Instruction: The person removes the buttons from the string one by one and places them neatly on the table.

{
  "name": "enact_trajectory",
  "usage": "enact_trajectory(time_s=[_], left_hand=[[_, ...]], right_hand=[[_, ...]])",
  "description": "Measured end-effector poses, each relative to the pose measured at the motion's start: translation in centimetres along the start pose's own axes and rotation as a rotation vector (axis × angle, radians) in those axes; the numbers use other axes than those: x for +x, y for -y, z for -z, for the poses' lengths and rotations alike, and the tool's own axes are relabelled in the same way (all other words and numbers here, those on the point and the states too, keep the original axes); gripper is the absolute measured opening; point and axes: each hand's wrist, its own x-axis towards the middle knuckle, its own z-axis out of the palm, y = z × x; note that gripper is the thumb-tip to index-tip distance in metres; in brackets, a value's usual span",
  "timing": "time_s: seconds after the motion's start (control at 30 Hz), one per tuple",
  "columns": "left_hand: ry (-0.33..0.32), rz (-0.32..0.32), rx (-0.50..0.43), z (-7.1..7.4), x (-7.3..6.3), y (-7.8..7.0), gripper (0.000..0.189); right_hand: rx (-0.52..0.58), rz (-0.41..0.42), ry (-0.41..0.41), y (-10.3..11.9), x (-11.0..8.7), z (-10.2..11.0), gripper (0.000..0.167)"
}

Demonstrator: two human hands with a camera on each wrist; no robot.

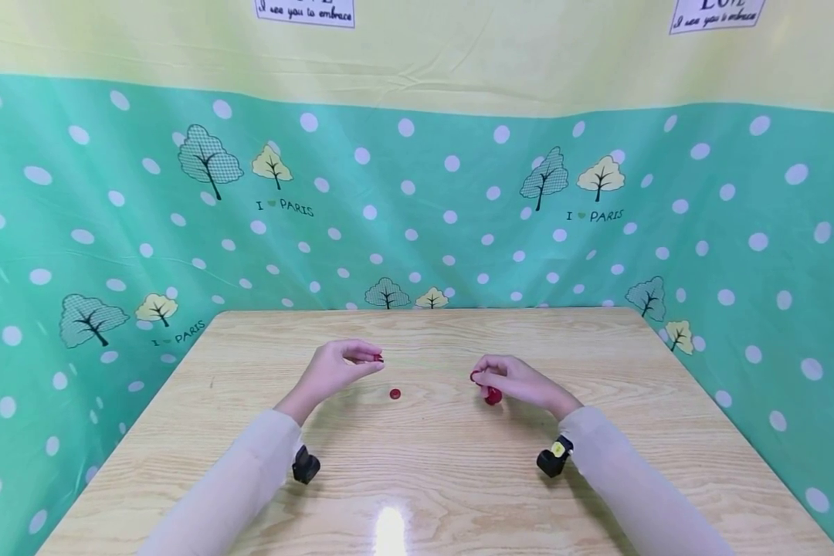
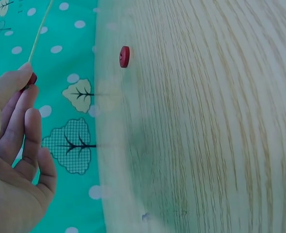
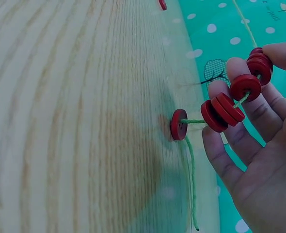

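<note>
Between thumb and fingertips my left hand [image 1: 340, 364] pinches a small red button [image 2: 33, 79], partly covered by the thumb. From that pinch a thin light-green string [image 2: 39, 35] runs taut across to my right hand [image 1: 520, 381]. My right thumb and fingers grip red buttons [image 3: 260, 66] threaded on the string. More threaded buttons [image 3: 223, 112] lie against the right fingers. The lowest button [image 3: 179, 124] dangles below them, with the string's loose tail [image 3: 193, 184] hanging down past it. A single loose red button [image 1: 394, 394] lies on the table between the hands, nearer the left.
Both hands are over a light wood-grain table [image 1: 424, 479]. A green curtain [image 1: 452, 193] with white dots and printed trees stands behind the table and along its sides. Each wrist wears a small black camera [image 1: 306, 465].
</note>
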Motion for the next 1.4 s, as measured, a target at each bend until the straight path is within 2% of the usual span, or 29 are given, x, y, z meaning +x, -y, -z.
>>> enact_trajectory(time_s=[0.47,0.6,0.87,1.0,1.4], left_hand=[[-0.012,0.011,0.021,0.3,-0.2,0.8,0.029],[0.006,0.024,0.006,0.1,-0.4,0.9,0.031],[0.054,0.059,-0.008,-0.8,-0.6,2.0,0.030],[0.094,0.047,0.008,-1.4,-0.6,2.4,0.030],[0.133,0.033,0.050,-2.3,-0.5,2.8,0.028]], right_hand=[[0.008,-0.007,-0.001,0.0,-0.1,0.0,0.040],[0.005,-0.011,0.002,-0.1,0.0,0.0,0.040],[0.008,-0.005,0.004,-0.2,0.0,0.1,0.038],[0.010,-0.006,0.005,-0.2,-0.1,0.0,0.038],[0.007,-0.012,0.001,0.0,0.0,0.1,0.038]])
